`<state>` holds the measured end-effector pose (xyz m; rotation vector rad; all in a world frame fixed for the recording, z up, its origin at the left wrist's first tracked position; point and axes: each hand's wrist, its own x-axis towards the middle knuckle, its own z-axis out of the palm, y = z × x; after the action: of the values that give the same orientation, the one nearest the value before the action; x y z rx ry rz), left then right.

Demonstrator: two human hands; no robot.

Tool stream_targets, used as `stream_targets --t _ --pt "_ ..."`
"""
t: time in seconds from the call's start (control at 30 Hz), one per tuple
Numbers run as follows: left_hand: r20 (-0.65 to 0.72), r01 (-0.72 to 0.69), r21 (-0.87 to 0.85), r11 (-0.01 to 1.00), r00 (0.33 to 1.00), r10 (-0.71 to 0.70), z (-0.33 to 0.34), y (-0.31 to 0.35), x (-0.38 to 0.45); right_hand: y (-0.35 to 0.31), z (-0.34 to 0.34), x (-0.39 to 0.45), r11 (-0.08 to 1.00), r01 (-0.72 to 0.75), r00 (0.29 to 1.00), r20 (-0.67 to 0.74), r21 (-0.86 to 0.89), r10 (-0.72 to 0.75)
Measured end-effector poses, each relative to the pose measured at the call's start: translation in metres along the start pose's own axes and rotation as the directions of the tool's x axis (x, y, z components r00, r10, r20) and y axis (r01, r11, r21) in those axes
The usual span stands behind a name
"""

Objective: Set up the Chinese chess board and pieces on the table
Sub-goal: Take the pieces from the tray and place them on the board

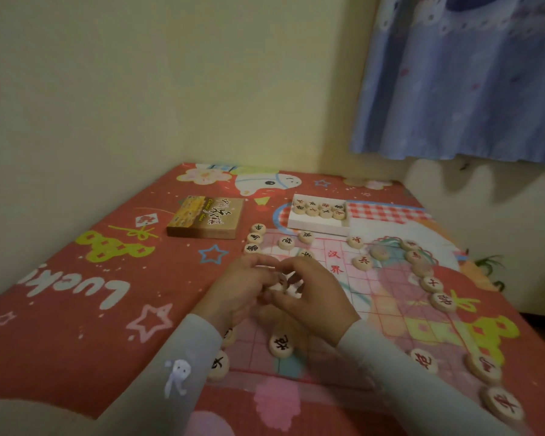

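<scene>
My left hand (239, 287) and right hand (315, 297) meet over the middle of the board (375, 287), fingers curled in toward each other around something small and pale; I cannot tell whether it is one piece or several, nor which hand really has hold of it. My grey sleeves (183, 369) run in from the near edge and cover part of the board's near left side.

Round wooden pieces lie all about my hands. A black-lettered piece (281, 343) sits just below my wrists, another (218, 365) half under my left sleeve. Three black ones (255, 238) line the board's far left edge. Red-lettered pieces (443, 301) curve down the right side in a loose row, the nearest one (504, 403) close to the table's edge. The white tray (318, 226), beyond the board, holds more pieces packed in two rows. The box lid (205, 218), printed gold and brown, lies to the tray's left, well apart from my hands.

The board is a thin, translucent sheet with a pink grid and red characters, so the cloth's pattern shows through it. The tablecloth (85, 278) is red with stars, flowers and white lettering. A cream wall (139, 73) stands behind, and a blue curtain (469, 83) with a frilled hem hangs at the right.
</scene>
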<state>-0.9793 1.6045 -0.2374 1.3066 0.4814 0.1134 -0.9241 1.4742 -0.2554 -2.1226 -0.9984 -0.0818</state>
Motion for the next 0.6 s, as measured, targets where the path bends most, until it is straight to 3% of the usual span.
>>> stream_targets --t 0.23,0.4,0.47,0.53,0.6 --pt "0.105 0.004 0.011 1.0 0.994 -0.005 0.044 -0.005 0.012 0.026 -0.035 -0.016 0.997 -0.063 0.995 -0.076 -0.036 0.06" --pt "0.101 -0.006 0.114 0.993 0.995 -0.005 0.058 0.003 0.023 0.058 -0.06 -0.024 0.979 -0.2 0.973 -0.127 -0.045 0.193" --pt "0.079 -0.069 0.234 0.97 0.995 0.052 0.057 0.007 0.03 0.069 -0.072 -0.028 0.961 -0.271 0.955 -0.139 -0.054 0.261" --pt "0.088 -0.195 0.473 0.86 0.981 0.174 0.056 0.009 0.04 0.08 -0.083 -0.031 0.936 -0.339 0.936 -0.136 -0.091 0.326" --pt "0.15 -0.324 0.714 0.621 0.936 0.317 0.054 0.013 0.05 0.089 -0.089 -0.032 0.911 -0.386 0.921 -0.118 -0.141 0.372"
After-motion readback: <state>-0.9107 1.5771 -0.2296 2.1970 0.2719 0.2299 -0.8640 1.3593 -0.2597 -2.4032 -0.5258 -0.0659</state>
